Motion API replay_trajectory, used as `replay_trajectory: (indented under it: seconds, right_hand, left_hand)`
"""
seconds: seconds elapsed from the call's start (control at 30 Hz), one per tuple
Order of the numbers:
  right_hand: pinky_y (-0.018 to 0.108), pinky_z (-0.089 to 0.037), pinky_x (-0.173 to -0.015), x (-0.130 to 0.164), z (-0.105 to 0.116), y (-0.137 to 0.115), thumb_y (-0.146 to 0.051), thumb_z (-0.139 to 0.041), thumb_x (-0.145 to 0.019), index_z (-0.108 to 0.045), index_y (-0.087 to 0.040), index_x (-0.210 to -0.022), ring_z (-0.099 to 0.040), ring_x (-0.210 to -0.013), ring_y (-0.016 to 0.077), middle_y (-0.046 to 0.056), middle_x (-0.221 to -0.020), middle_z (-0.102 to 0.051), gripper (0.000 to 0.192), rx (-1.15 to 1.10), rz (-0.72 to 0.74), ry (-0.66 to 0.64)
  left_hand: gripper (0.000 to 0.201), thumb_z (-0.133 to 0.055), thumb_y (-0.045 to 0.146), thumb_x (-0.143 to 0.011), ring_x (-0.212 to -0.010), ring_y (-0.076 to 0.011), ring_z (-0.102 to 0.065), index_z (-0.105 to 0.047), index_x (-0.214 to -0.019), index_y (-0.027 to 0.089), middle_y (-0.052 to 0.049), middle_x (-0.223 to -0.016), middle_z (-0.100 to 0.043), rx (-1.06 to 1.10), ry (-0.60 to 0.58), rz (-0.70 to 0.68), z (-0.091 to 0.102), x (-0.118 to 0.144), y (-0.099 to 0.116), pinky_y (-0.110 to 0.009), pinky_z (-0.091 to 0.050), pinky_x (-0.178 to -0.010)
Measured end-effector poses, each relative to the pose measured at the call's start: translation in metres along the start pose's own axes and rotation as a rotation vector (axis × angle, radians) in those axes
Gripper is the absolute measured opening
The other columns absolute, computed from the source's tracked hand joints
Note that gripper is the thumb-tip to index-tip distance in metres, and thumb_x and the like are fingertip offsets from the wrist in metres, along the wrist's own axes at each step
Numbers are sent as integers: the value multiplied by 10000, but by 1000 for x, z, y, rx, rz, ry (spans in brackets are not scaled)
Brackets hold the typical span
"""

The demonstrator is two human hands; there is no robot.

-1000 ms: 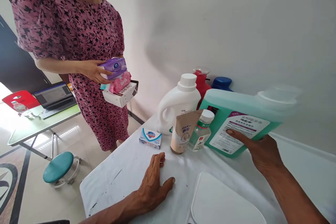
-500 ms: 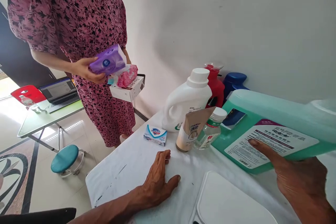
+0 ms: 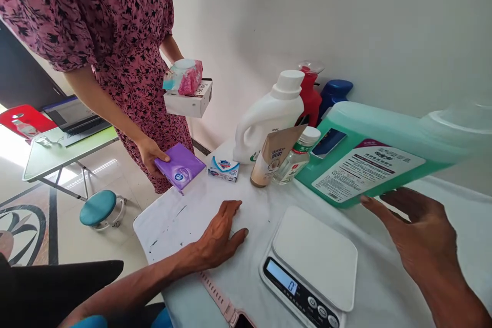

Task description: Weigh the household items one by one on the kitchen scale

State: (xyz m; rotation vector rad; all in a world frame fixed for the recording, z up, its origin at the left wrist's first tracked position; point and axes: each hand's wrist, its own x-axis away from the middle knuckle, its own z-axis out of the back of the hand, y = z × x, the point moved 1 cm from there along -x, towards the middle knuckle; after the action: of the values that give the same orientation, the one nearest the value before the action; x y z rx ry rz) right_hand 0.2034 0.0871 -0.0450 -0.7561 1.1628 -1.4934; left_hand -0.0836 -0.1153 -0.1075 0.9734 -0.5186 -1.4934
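Jug [image 3: 369,156], big and full of green liquid, is tipped on its side above the table, just behind the scale [image 3: 313,261]. The right hand [image 3: 418,230] is under its label end with fingers spread, not closed round it; fingertips touch the lower edge, so the hold looks weak. My worry: a jug that heavy could slide off the open palm and drop onto the scale, or swing left into the small bottle [image 3: 295,161] and the pouch [image 3: 271,156] just left of the jug and knock them over. Its cap end is blurred, so I cannot tell if it is sealed; a loose one would spill.

The left hand [image 3: 219,230] lies flat and open on the cloth [image 3: 180,215], left of the scale, holding nothing. Further left, another person's hand [image 3: 149,154] sets a purple pack [image 3: 180,166] at the table edge, where it might slip off.
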Motion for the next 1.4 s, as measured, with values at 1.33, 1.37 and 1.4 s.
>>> replay_trajectory:
  seconds: [1.33, 1.37, 1.4]
  right_hand:
    - [276, -487, -581, 139, 66, 85, -465, -718, -855, -696, -215, -864, -625, -598, 145, -18, -707, -674, 252, -168, -168, 263]
    - [273, -487, -579, 139, 66, 84, -468, -714, -860, -693, -217, -859, -625, -600, 143, -18, -709, -672, 252, -159, -173, 263]
    - [271, -488, -578, 139, 66, 84, -468, -712, -864, -690, -219, -853, -626, -603, 142, -18, -712, -672, 250, -155, -179, 264]
  left_hand:
    - [953, -892, 427, -674, -1437, -346, -427, -450, -1501, 257, -140, -1479, -413, -156, 497, 187, 42, -29, 21, -510, -569, -1066]
    - [963, -890, 425, -686, -1444, -342, -429, -436, -1520, 271, -142, -1499, -404, -145, 444, 112, 39, -27, 34, -485, -589, -1035]
    - [980, -893, 424, -689, -1447, -344, -432, -423, -1536, 274, -145, -1507, -404, -154, 389, 20, 34, -27, 47, -484, -588, -1039]
